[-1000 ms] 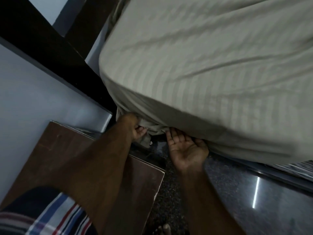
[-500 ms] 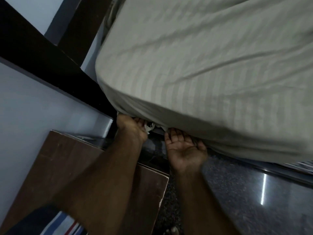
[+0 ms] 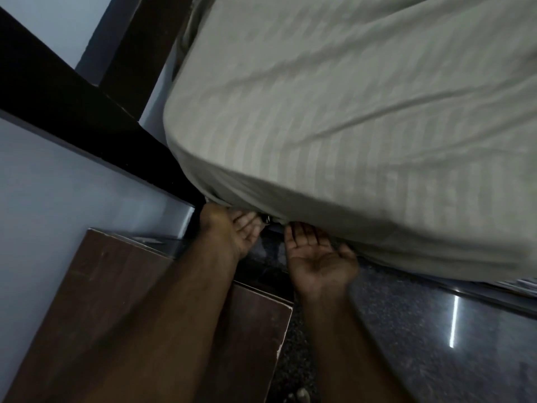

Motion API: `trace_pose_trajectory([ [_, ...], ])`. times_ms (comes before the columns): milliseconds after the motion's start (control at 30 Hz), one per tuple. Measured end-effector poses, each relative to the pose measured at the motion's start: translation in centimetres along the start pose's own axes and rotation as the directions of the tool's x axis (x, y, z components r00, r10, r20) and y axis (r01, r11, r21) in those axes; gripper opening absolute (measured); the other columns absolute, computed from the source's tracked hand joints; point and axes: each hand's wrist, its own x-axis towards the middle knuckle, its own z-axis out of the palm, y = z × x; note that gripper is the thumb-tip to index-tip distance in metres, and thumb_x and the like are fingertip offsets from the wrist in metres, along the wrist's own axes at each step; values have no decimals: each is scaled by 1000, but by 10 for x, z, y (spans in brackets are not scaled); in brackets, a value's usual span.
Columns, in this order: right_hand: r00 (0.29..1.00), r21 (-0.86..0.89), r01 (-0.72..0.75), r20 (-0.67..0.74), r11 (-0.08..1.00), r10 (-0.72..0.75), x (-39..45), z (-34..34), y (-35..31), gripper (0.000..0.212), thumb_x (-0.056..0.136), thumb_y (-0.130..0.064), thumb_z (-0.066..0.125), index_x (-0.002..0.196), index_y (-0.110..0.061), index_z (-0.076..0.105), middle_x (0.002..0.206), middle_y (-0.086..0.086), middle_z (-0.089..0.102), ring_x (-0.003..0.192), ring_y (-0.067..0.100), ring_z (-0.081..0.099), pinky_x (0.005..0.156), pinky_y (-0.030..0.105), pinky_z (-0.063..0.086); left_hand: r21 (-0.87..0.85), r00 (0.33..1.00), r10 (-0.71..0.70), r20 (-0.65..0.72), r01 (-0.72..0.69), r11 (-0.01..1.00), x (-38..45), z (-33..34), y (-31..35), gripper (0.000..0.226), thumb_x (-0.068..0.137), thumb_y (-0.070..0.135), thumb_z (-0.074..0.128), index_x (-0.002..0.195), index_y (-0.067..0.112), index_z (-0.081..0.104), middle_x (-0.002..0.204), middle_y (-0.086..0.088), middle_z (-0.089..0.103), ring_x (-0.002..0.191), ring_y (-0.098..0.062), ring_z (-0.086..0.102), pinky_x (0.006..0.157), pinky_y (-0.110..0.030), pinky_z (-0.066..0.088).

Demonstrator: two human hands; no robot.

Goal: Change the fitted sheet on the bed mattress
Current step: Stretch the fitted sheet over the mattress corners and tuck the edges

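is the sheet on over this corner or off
On. The sheet wraps over the corner and down the side; both hands reach under its lower edge. Whether it is tucked underneath cannot be told.

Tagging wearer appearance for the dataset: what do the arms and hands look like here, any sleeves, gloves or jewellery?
Both forearms are bare in view: no sleeves showing. The left hand and right hand wear no gloves; no rings, watch or bands are visible. The frame is dim and slightly blurred, so fine marks cannot be ruled out.

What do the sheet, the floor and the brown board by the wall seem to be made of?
Sheet: woven cloth, matte, faint tone-on-tone stripes and soft creases.
Floor: likely polished speckled stone, with a sharp light reflection.
Brown board: wood or laminate, grain-like surface, pale chipped edge.
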Motion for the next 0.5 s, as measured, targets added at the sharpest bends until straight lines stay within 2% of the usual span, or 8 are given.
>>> trace_pose_trajectory([
  [67,999,28,14,31,999,-15,14,9,2,59,95,-37,34,140,-4,51,136,24,59,127,41,54,113,59,32,-12,996,-58,62,59,998,1,8,-3,60,101,46,22,127,1,52,121,-20,61,111,-32,58,99,-41,46],
  [133,997,53,24,74,998,-28,24,15,2,58,93,-38,37,140,-10,55,132,21,63,124,40,57,110,61,35,-76,994,-41,102,48,996,1,16,-9,65,100,51,25,133,1,51,132,-22,58,122,-34,55,108,-45,42],
  [167,995,46,20,94,999,-25,26,16,1,58,92,-38,37,141,-12,56,132,21,63,124,40,58,109,61,35,-133,993,-21,113,36,991,2,20,-13,66,100,53,27,134,2,52,134,-21,57,121,-34,55,109,-46,42],
  [300,994,-57,-38,102,998,44,9,0,-6,57,94,-35,37,138,-4,55,135,24,60,128,41,54,113,59,32,-365,985,116,125,-63,929,4,37,-25,63,99,59,30,128,13,63,126,-16,66,107,-35,63,97,-46,52],
  [367,997,-111,-36,70,993,44,-1,-11,-15,57,95,-33,34,138,0,52,137,25,58,130,40,52,115,56,32,-433,968,195,161,-108,895,1,49,-28,60,98,61,30,126,23,67,116,-13,73,105,-37,67,93,-56,53],
  [433,999,-108,-23,24,994,26,-5,-16,-23,57,96,-32,32,139,1,50,139,25,56,131,38,51,115,55,32,-394,963,219,156,-143,908,4,47,-26,58,98,61,33,127,25,67,116,-12,73,107,-37,66,88,-56,56],
  [500,1000,-104,-1,24,995,4,-2,-12,-27,57,96,-34,32,138,-1,52,137,23,58,129,38,54,114,56,33,-248,981,151,123,-117,962,6,39,-18,54,99,55,37,125,19,66,118,-13,71,102,-35,66,78,-46,58],
])
